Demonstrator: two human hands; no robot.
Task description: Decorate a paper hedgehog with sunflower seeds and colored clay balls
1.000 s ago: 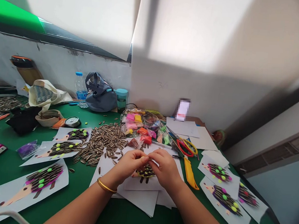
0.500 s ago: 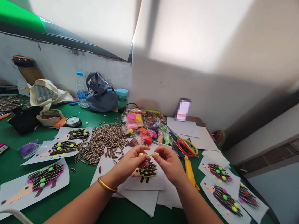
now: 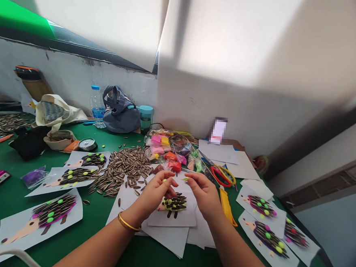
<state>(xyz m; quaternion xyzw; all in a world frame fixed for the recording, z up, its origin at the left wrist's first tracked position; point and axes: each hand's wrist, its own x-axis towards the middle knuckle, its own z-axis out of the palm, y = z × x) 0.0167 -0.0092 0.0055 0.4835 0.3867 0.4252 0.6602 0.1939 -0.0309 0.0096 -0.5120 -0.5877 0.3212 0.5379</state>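
1. clay lump (image 3: 164, 181), yellow-green: from my remote seat i see it at the fingertips of the left hand (image 3: 155, 191), thumb and forefinger pinched together on it.
2. right hand (image 3: 203, 193): thumb and forefinger clamped on a small clay scrap (image 3: 185, 179), same yellow-green. the hands stand apart, a gap between them, both raised above the work.
3. hedgehog picture (image 3: 173, 203): just below the hands, near side, dark seeds set in a yellow-green body, two dark legs. it lies on a stack of white sheets (image 3: 171, 235).
4. gold bracelet (image 3: 127, 223) around the left wrist.
5. seed pile (image 3: 128, 166) to the left of the sheets, a few strays on the paper. left of that i count three more hedgehog sheets (image 3: 24, 233).
6. bagged clay (image 3: 164, 149) beyond the hands, many colours.
7. red-handled scissors (image 3: 219, 176) far right of the right hand; yellow cutter (image 3: 227, 207) closer, just beside it.
8. all on a green tabletop (image 3: 97, 237). phone (image 3: 218, 131) propped against the far wall, its screen blurred to me.
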